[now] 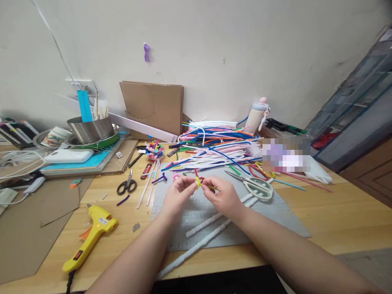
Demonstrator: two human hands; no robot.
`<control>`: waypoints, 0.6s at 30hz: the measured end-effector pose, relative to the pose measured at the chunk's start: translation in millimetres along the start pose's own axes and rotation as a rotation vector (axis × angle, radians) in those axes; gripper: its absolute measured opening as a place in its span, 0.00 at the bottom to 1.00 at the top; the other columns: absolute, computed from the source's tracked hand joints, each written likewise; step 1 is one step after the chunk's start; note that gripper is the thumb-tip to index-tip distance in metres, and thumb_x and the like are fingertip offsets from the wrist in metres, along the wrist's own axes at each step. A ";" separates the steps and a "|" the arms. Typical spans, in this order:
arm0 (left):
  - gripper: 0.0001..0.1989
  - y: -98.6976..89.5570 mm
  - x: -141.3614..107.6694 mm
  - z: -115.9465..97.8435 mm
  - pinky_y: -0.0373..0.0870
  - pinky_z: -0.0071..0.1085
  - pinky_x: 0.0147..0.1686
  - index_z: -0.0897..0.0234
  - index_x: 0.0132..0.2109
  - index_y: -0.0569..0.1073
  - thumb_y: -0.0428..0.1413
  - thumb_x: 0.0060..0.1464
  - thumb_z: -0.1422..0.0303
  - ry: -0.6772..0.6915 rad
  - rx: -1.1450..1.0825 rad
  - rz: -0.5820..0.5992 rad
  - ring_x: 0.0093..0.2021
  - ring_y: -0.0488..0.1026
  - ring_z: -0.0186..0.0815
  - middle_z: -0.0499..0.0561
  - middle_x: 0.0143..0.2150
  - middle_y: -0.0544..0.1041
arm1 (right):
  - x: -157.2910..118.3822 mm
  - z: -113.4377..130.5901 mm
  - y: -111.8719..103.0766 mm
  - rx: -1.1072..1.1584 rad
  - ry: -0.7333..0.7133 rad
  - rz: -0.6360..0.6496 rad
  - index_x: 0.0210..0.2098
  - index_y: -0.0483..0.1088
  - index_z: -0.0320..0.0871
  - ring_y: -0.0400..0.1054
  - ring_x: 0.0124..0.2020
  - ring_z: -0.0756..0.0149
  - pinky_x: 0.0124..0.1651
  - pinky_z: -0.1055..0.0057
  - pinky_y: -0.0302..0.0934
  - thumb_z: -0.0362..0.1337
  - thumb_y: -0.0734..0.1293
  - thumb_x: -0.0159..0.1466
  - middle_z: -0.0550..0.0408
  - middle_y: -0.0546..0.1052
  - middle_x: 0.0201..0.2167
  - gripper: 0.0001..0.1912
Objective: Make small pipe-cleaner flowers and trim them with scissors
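Note:
My left hand (181, 193) and my right hand (223, 196) meet over the grey cutting mat (196, 241). Between their fingertips is a small yellow pipe cleaner piece (198, 183), bent into a little shape, its tail running under my right fingers. Both hands pinch it. A red pipe cleaner bit shows just behind it. Two pale fuzzy strips (196, 250) lie slantwise on the mat under my right forearm. Light-handled scissors (259, 188) rest to the right of my right hand. A purple twisted piece (160, 178) lies left of my left hand.
A yellow glue gun (94, 232) and black scissors (126, 187) lie at left. Behind the mat spreads a heap of coloured pipe cleaners (214, 151), with a bottle (256, 118) beyond. Cardboard (153, 108) leans on the wall; a metal bowl (90, 130) stands back left.

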State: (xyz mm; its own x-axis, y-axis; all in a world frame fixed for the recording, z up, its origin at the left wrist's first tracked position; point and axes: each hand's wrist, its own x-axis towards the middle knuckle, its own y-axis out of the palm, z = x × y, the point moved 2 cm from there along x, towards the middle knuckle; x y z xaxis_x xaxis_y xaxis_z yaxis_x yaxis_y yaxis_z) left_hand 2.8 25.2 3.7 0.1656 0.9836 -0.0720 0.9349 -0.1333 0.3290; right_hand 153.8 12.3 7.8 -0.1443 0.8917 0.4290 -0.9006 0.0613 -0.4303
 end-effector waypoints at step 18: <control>0.10 -2.7 -3.5 -1.1 0.63 0.22 0.26 0.67 0.33 0.73 0.62 0.45 0.66 -0.263 -0.176 0.193 0.27 0.67 0.27 0.49 0.29 0.71 | 7.0 -6.7 8.0 0.394 0.232 0.299 0.32 0.66 0.41 0.60 0.21 0.75 0.25 0.75 0.58 0.48 0.64 0.58 0.60 0.67 0.22 0.15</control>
State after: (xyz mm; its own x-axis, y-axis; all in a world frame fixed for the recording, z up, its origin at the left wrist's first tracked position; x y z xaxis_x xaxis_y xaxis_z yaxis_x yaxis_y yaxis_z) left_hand -0.6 22.3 4.1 0.4297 0.8745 -0.2248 0.8140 -0.2675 0.5157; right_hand 148.4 22.1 2.1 -0.3636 0.9227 0.1278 -0.9261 -0.3432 -0.1569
